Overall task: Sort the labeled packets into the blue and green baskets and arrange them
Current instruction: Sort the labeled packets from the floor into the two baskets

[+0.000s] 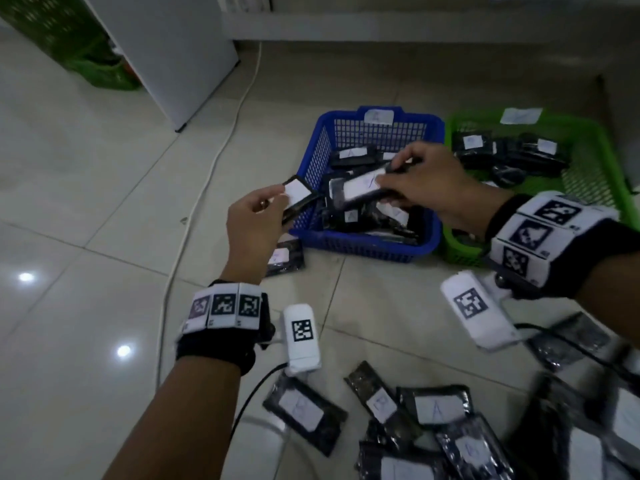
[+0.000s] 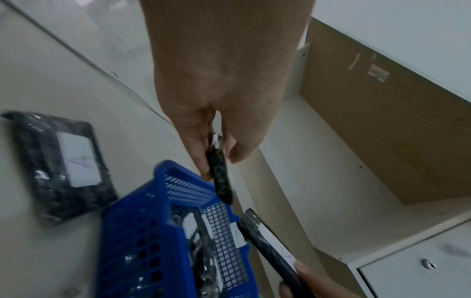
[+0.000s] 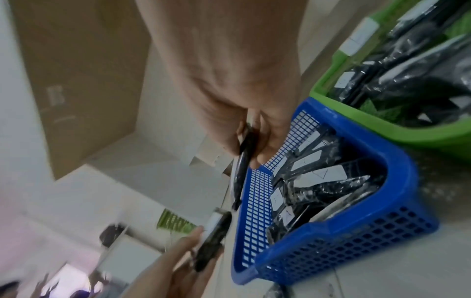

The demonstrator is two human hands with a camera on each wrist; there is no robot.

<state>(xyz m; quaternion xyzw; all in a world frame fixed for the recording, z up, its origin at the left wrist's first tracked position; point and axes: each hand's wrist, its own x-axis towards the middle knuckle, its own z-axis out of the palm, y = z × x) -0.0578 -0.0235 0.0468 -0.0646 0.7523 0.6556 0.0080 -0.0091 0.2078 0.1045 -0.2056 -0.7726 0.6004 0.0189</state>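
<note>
A blue basket [image 1: 313,157] on the floor holds several black packets with white labels. To its right a green basket [image 1: 599,140] holds more of them. My left hand [image 1: 258,216] pinches a black packet [image 1: 298,195] at the blue basket's left rim; the left wrist view shows that packet [image 2: 220,175] edge-on between thumb and fingers. My right hand [image 1: 426,178] grips another labelled packet [image 1: 360,187] above the blue basket's inside; the right wrist view shows that packet [image 3: 242,167] edge-on over the blue basket [image 3: 397,181].
Several loose packets [image 1: 436,407] lie on the tiled floor near me, and one packet [image 1: 285,258] lies by the blue basket's front left corner. A white cable [image 1: 207,174] runs across the floor. A white cabinet [image 1: 166,53] and another green basket [image 1: 69,39] stand at the far left.
</note>
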